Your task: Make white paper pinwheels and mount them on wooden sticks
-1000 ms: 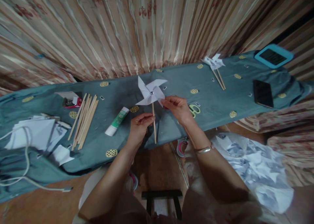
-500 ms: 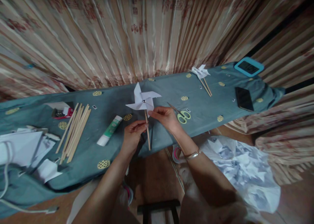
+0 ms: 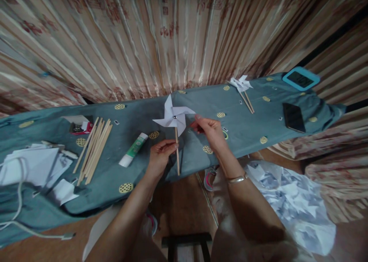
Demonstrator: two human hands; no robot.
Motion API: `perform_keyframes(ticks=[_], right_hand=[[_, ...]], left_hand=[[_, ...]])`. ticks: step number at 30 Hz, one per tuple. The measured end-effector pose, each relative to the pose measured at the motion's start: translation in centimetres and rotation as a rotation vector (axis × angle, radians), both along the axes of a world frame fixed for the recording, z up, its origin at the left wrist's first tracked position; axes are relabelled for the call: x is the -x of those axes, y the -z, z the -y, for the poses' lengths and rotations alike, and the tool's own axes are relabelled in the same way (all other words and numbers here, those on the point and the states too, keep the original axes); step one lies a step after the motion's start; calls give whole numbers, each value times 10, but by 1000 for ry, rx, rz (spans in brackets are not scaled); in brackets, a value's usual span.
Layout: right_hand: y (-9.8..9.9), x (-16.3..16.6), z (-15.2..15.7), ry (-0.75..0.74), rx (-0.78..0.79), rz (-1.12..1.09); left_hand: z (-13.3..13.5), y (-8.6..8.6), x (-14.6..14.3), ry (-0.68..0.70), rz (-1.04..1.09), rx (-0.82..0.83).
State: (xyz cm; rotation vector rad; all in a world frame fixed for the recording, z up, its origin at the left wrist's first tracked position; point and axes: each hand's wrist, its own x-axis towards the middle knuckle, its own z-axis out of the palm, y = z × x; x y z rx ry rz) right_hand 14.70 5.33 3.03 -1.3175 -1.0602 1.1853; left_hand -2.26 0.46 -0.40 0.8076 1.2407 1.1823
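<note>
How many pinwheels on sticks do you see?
3: one pinwheel held by its stick in the left hand; two overlapping pinwheels near the back edge of the table, left of the blue-framed display. The overlap could hide more.

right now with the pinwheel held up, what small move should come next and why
Probably a light nudge of the right-side blade with the right hand, to check that the pinwheel spins: the left hand pinches the stick, a shiny pin sits at the centre, and the right fingertips are close beside that blade's tip.
</note>
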Motion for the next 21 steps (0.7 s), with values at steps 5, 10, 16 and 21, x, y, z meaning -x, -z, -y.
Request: perform_keyframes(ticks=[5,10,16,21], right_hand=[[1,-12,-5,121,-57,-104],[-2,-6,-5,-9,66,-263],[-11,1,-3,-116,110,-310],[-10,2,-3,-121,111,-335]], left_hand=[[3,-1,0,57,2,12],[7,-6,-3,110,5,32],[9,-6,-4,127,1,45],[8,-4,-5,120,8,37]])
